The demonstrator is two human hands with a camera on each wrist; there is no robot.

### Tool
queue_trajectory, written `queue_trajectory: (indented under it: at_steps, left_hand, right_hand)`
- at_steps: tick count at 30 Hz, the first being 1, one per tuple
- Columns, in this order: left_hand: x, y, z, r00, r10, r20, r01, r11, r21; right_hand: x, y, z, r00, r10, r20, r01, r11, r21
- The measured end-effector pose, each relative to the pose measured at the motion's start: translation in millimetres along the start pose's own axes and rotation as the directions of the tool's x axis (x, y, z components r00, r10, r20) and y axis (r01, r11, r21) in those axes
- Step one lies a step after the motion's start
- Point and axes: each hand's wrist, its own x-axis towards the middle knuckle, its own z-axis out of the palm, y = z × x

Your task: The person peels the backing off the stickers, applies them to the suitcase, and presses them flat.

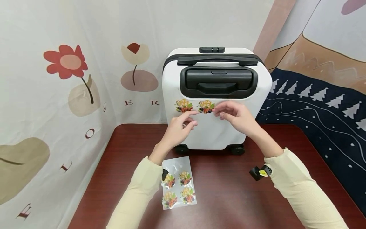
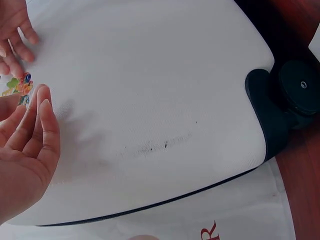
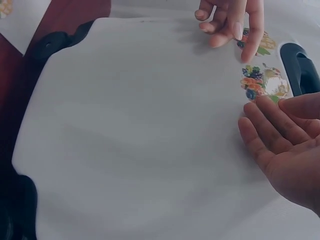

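Note:
Two round fruit-print stickers sit side by side on the front of a white suitcase (image 1: 214, 130), a left sticker (image 1: 184, 105) and a right sticker (image 1: 206, 106). My left hand (image 1: 178, 128) points its index finger at the lower edge between them, the other fingers loosely bent. At the right sticker's outer edge are the fingertips of my right hand (image 1: 237, 117). The right wrist view shows that right hand (image 3: 285, 142) with long, relaxed fingers beside the sticker (image 3: 262, 82). In the left wrist view, the left hand (image 2: 32, 142) partly hides a sticker (image 2: 24, 87).
A backing sheet (image 1: 177, 163) with several more fruit stickers lies on the dark red table (image 1: 223, 190), partly under the left sleeve. Above the stickers is the suitcase's black handle recess (image 1: 218, 92). Printed cloth (image 1: 137, 108) hangs behind.

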Motion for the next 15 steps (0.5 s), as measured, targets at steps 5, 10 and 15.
queue_trajectory:
  at_steps: [5, 10, 15]
  left_hand:
    - [-11.2, -8.9, -1.6, 0.997, -0.068, 0.045, 0.069, 0.997, -0.022]
    - [-29.1, -28.5, 1.0, 0.985, -0.124, 0.124, 0.127, 0.992, -0.015]
    - [-49.1, -46.9, 4.6, 0.969, -0.182, 0.165, 0.181, 0.983, 0.024]
  right_hand:
    - [-7.3, 10, 6, 0.999, 0.047, 0.011, -0.047, 0.999, -0.013]
    - [-19.1, 26, 15, 0.994, 0.104, 0.043, -0.104, 0.995, -0.013]
    - [-32.5, 45, 28, 0.987, 0.138, 0.078, -0.14, 0.99, 0.016]
